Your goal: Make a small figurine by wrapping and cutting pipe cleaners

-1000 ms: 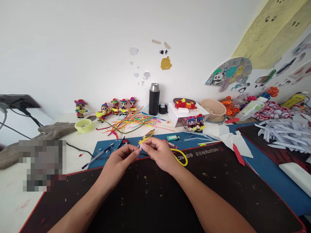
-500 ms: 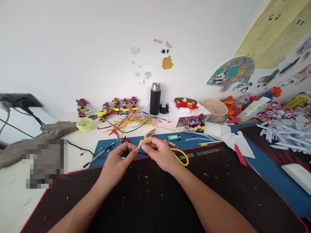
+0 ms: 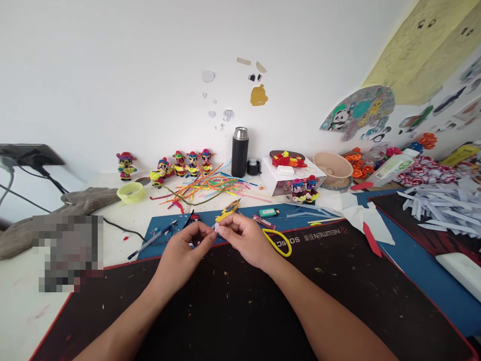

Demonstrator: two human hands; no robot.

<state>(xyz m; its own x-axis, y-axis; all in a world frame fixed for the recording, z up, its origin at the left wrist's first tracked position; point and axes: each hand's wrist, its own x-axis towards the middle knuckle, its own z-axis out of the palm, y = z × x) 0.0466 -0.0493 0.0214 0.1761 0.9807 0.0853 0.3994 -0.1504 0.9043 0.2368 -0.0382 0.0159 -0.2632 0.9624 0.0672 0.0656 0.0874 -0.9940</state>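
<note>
Above the black mat (image 3: 240,306), my left hand (image 3: 188,250) and my right hand (image 3: 246,239) meet at their fingertips. Both are closed in a pinch on a small whitish piece (image 3: 216,228) that the fingers partly hide. Just beyond my right fingers is a yellow tool with a pointed tip (image 3: 227,210), its lower part hidden by the hand. A small dark and red figure (image 3: 194,218) lies behind my left hand. Yellow loop handles (image 3: 280,243) rest on the mat to the right of my right wrist.
Colourful pipe cleaners (image 3: 210,188) lie in a heap before a black bottle (image 3: 239,153). Small dolls (image 3: 192,164) stand along the wall. A white box (image 3: 268,175), a pink bowl (image 3: 332,168) and white paper strips (image 3: 436,208) are to the right. A pen (image 3: 150,240) lies left.
The fingertips of both hands have shifted slightly around the small whitish piece. Both hands remain in nearly the same place.
</note>
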